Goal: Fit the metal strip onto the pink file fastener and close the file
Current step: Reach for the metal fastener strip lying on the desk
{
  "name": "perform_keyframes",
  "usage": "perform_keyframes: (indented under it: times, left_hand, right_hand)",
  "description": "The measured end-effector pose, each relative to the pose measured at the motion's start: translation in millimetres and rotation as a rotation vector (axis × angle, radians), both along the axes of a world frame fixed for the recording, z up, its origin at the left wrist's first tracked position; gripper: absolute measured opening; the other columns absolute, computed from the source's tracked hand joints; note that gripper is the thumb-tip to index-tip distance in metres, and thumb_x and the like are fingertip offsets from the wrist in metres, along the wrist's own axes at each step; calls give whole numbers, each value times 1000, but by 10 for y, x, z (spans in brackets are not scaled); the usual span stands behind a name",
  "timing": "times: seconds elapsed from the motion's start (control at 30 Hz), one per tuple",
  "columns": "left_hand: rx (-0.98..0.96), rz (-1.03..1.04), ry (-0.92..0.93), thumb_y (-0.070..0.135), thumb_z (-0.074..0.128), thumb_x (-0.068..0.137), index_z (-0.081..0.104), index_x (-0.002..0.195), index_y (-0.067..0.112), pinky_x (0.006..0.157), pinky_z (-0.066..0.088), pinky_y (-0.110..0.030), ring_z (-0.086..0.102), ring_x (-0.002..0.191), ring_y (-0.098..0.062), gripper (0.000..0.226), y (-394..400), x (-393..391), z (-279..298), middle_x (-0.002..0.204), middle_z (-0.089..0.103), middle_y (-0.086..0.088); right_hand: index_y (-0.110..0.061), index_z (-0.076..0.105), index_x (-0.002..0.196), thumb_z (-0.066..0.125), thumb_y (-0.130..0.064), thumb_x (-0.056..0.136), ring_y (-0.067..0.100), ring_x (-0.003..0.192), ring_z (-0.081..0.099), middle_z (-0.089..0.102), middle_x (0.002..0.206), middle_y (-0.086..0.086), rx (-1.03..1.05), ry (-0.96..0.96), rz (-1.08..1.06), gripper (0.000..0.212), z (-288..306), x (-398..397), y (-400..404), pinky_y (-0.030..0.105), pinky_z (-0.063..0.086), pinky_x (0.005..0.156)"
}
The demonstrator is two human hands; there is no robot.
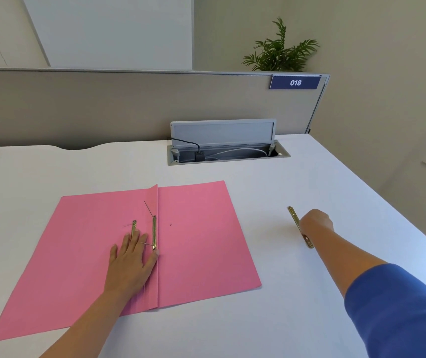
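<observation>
The pink file (194,241) lies open flat on the white desk (310,182). Beside its centre fold sits the brass fastener bar (154,232), with thin prongs sticking up from it. A second brass piece (133,228) lies just left of it. My left hand (132,262) rests flat on the left leaf, fingers spread, touching those pieces. To the right of the file, the loose metal strip (294,218) lies on the desk. My right hand (316,222) is on the strip's middle with fingers curled down; whether it grips the strip is hidden.
An open cable well (227,152) with a raised lid and cords sits in the desk behind the file. A grey partition with a blue "018" label (295,82) bounds the far edge. A plant (281,47) stands beyond it.
</observation>
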State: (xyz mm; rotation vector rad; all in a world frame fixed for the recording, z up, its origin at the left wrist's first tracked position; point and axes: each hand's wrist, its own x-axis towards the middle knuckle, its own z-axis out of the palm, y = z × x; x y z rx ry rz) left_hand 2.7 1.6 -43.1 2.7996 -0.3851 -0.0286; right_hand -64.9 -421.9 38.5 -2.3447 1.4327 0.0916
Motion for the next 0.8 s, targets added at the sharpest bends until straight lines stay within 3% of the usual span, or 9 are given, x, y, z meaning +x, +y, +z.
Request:
perform_keyframes:
  times: [0.17, 0.43, 0.6, 0.73, 0.8]
  left_hand:
    - [-5, -2, -8, 55, 25, 90, 23, 144, 24, 118, 7, -47, 8, 146, -21, 62, 9, -3, 5, 158, 12, 0]
    - [1, 1, -3, 53, 28, 92, 22, 144, 24, 118, 7, -47, 8, 146, -20, 60, -9, -2, 15, 158, 11, 0]
    - [-5, 1, 2, 53, 28, 92, 22, 144, 24, 118, 7, -47, 8, 146, -20, 60, -10, -12, 22, 158, 11, 0]
    - [-2, 6, 2, 53, 28, 92, 22, 144, 25, 118, 7, -47, 8, 146, -20, 60, -15, -16, 24, 158, 11, 1]
    - [12, 7, 1, 54, 27, 91, 22, 144, 25, 118, 7, -46, 7, 146, -19, 60, -19, -11, 29, 158, 10, 1]
  right_hand:
    - [-6, 48, 53, 59, 0, 78, 17, 40, 48, 52, 49, 6, 22, 81, -13, 28, 44, -19, -6, 21, 31, 36]
    - [-7, 48, 51, 55, -3, 80, 16, 35, 47, 51, 43, 5, 24, 105, -2, 30, 37, 0, -18, 18, 29, 36]
    - [-7, 48, 56, 55, 0, 78, 19, 46, 50, 52, 56, 7, 66, 30, -9, 24, 9, -4, 3, 20, 35, 43]
    - [-9, 45, 60, 53, -1, 80, 23, 71, 56, 47, 63, 4, 26, 23, -7, 23, -13, 24, 71, 27, 42, 64]
    - [-10, 47, 62, 58, -3, 78, 25, 80, 61, 52, 68, 4, 21, 25, 8, 20, 28, 52, 139, 27, 43, 67]
